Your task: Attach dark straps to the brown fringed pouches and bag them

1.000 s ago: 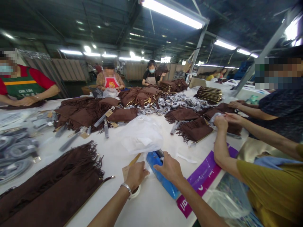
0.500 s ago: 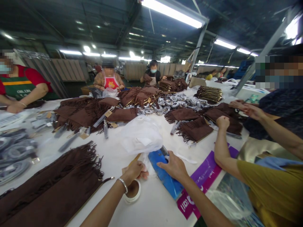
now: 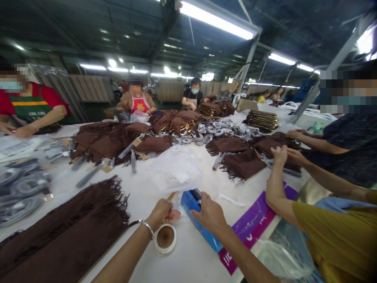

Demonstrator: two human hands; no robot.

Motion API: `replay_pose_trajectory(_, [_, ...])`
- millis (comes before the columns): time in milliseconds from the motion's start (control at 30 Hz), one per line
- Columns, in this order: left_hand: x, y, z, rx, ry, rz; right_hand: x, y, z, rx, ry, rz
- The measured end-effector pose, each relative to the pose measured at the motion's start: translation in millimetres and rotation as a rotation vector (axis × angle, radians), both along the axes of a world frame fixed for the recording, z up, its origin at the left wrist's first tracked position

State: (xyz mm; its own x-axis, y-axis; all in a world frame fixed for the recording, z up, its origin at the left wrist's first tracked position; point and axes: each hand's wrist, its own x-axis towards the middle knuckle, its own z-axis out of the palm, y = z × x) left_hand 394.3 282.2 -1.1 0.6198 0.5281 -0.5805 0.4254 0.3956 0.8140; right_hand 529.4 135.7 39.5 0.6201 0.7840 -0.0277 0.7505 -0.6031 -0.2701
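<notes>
My left hand (image 3: 162,212) is closed in a pinch on the edge of a thin clear plastic bag (image 3: 176,169) that lies bunched on the white table (image 3: 188,259). My right hand (image 3: 208,214) rests curled on a blue tape dispenser (image 3: 200,220), gripping its top. A white roll of tape (image 3: 165,238) lies flat on the table just below my left wrist, which wears a silver bracelet. A brown fringed suede bag (image 3: 64,232) lies to the left of my left arm.
More brown fringed bags (image 3: 118,139) and wrapped straps (image 3: 218,127) cover the middle of the table. A purple sheet (image 3: 253,232) lies at my right. A co-worker's arms (image 3: 273,184) reach in from the right; other people work at the far and left sides.
My left hand has drawn back toward me, uncovering the tape roll. My right hand has shifted slightly on the blue dispenser. The co-worker at right moved their hands over the bags.
</notes>
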Motion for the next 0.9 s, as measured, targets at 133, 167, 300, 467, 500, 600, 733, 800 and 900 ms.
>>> replay_pose_trajectory(133, [-33, 2, 15.3, 0.011, -0.116, -0.008, -1, 0, -4.1, -0.015, -0.001, 0.016])
replay_pose_trajectory(167, [-43, 0, 20.4, 0.020, -0.159, -0.003, -1, -1, -3.1, -0.019, 0.002, 0.019])
replay_pose_trajectory(300, [-83, -14, 43.5, 0.067, -0.338, 0.084, -15, -10, 15.1, 0.094, -0.063, 0.067])
replay_pose_trajectory(467, [-136, -50, 71.8, 0.148, -0.543, 0.226, -96, -35, 30.7, 0.411, 0.513, 0.160])
replay_pose_trajectory(500, [-147, -59, 75.3, 0.162, -0.554, 0.237, -118, -38, 27.8, 0.395, 0.808, 0.191])
replay_pose_trajectory(600, [-181, -88, 79.1, 0.204, -0.499, 0.254, -178, -38, 15.2, 0.434, 1.497, 0.192])
replay_pose_trajectory(733, [-227, -120, 71.3, 0.290, -0.352, 0.345, -222, -32, 9.5, 0.554, 1.599, 0.058])
replay_pose_trajectory(800, [-250, -132, 64.3, 0.310, -0.327, 0.445, -233, -32, 8.8, 0.545, 1.546, 0.076])
replay_pose_trajectory(900, [-279, -148, 51.0, 0.269, -0.303, 0.574, -246, -35, 2.7, 0.458, 1.486, 0.135])
